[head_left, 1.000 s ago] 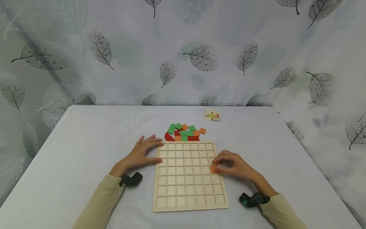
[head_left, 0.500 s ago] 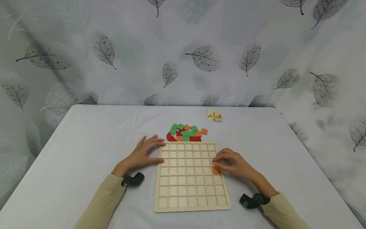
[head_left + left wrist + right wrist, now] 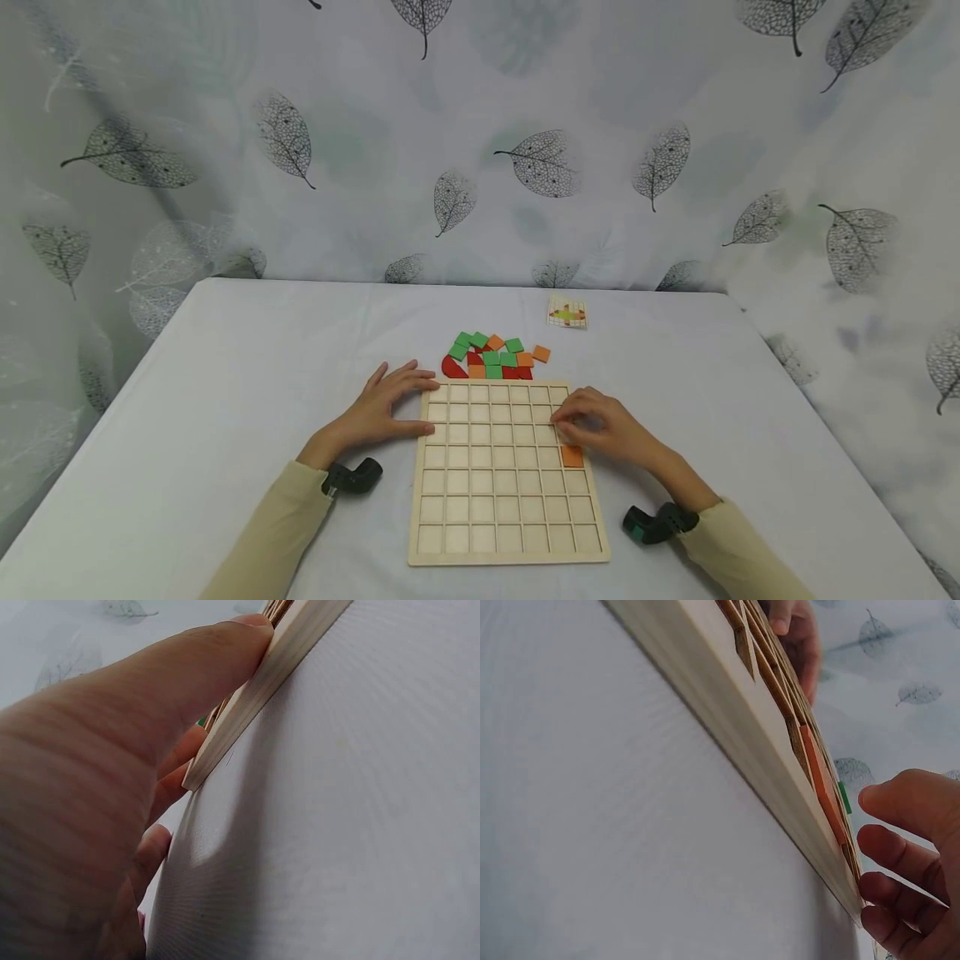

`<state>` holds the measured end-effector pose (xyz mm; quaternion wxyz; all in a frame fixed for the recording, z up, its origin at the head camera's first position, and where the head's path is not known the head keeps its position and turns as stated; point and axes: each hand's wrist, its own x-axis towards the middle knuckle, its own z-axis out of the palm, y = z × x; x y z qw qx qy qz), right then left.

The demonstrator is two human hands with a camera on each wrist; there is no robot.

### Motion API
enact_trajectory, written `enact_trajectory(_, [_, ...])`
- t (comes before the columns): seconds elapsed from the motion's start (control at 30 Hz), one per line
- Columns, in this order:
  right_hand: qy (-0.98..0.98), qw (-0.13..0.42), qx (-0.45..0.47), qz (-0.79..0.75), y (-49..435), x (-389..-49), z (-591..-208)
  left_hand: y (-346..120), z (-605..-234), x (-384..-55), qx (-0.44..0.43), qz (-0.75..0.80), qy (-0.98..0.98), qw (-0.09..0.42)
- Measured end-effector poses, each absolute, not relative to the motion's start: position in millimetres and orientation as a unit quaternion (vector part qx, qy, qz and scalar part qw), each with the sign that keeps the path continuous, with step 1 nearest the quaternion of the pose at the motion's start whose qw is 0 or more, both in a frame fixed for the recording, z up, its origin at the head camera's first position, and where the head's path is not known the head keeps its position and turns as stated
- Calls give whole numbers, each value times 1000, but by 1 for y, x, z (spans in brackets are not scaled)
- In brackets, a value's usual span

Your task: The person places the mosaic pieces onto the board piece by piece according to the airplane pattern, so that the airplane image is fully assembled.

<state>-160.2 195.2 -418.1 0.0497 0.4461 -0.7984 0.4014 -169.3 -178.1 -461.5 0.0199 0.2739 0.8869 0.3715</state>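
Observation:
A wooden grid board (image 3: pixel 482 482) lies flat on the table. My left hand (image 3: pixel 372 414) rests at its upper left edge, fingers and thumb fairly straight; the left wrist view has the thumb (image 3: pixel 202 664) against the wooden rim. An orange square tile (image 3: pixel 572 457) lies in a cell of the rightmost column, and in the right wrist view the tile (image 3: pixel 821 784) looks slightly tilted. Just above that tile hovers my right hand (image 3: pixel 611 429), its bent fingertips over the board's right side. Nothing shows between the right thumb and fingers (image 3: pixel 885 844).
Loose green tiles (image 3: pixel 491 358), orange tiles (image 3: pixel 541 354) and red pieces (image 3: pixel 452 367) are heaped against the board's far edge. A small pattern card (image 3: pixel 567 312) lies further back on the white table (image 3: pixel 337 325). A leaf-print curtain (image 3: pixel 360 208) hangs behind.
My right hand has let go of the orange tile and drawn slightly up and away, leaving the tile in its cell. My left hand stays at the board's edge. The head view has shifted slightly.

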Motion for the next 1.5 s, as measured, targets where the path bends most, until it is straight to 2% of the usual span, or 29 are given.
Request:
enact_trajectory(0.2, [-808,43,424,407,189,-166,-416,-178,-460,-169,275,372,886,24])
enact_trajectory(0.57, [-811,41,419,405,189,-198,-444,-178,-460,-169,273,371,887,26])
enact_trajectory(1.1, [-856,16,342,386,174,-220,-437,-176,-457,-169,274,365,889,28])
enact_trajectory(1.5, [-856,-23,349,381,162,-229,-437,-178,-457,-170,270,365,890,33])
